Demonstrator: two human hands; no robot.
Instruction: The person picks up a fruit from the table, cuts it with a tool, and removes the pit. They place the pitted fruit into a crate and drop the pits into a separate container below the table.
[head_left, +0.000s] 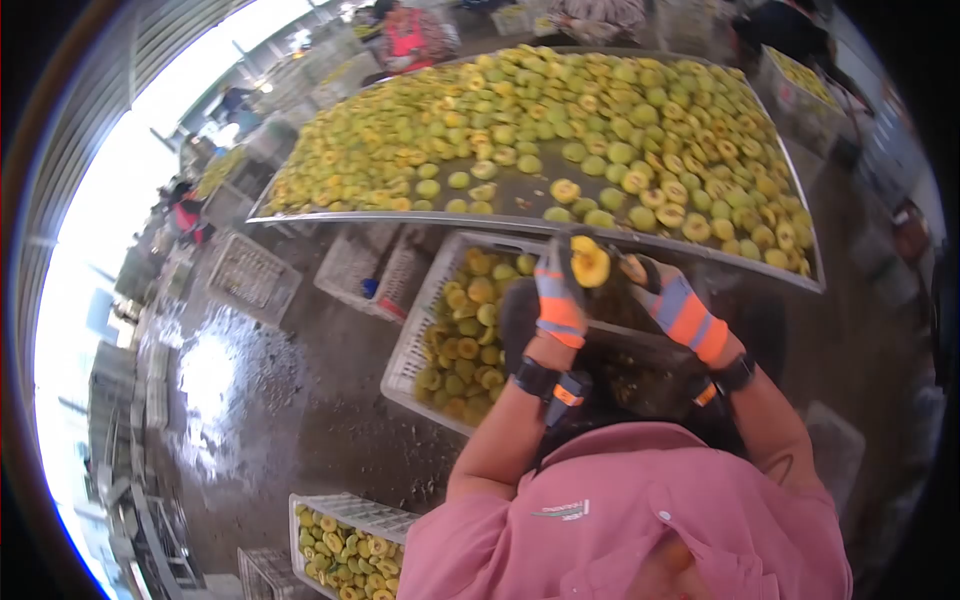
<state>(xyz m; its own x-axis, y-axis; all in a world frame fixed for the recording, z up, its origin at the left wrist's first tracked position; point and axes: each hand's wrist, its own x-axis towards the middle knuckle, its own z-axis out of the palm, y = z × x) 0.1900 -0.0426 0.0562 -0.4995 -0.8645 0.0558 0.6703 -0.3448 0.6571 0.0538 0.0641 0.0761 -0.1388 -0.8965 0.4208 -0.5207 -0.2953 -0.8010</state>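
Observation:
My left hand, in an orange and grey glove with dark fingers, is closed around a yellow peach half, its cut face turned up. Close by on the right, my right hand wears a matching glove. Its fingers are bent together near the peach half, and what they grip is too small and blurred to make out. Both hands are just in front of the near edge of a metal-rimmed table heaped with green-yellow peaches, many of them cut open.
A white crate of peach halves stands left of my legs. Another filled crate is at the lower left. More crates stand on the wet floor. Other people, one in a pink vest, sit around the table's far side.

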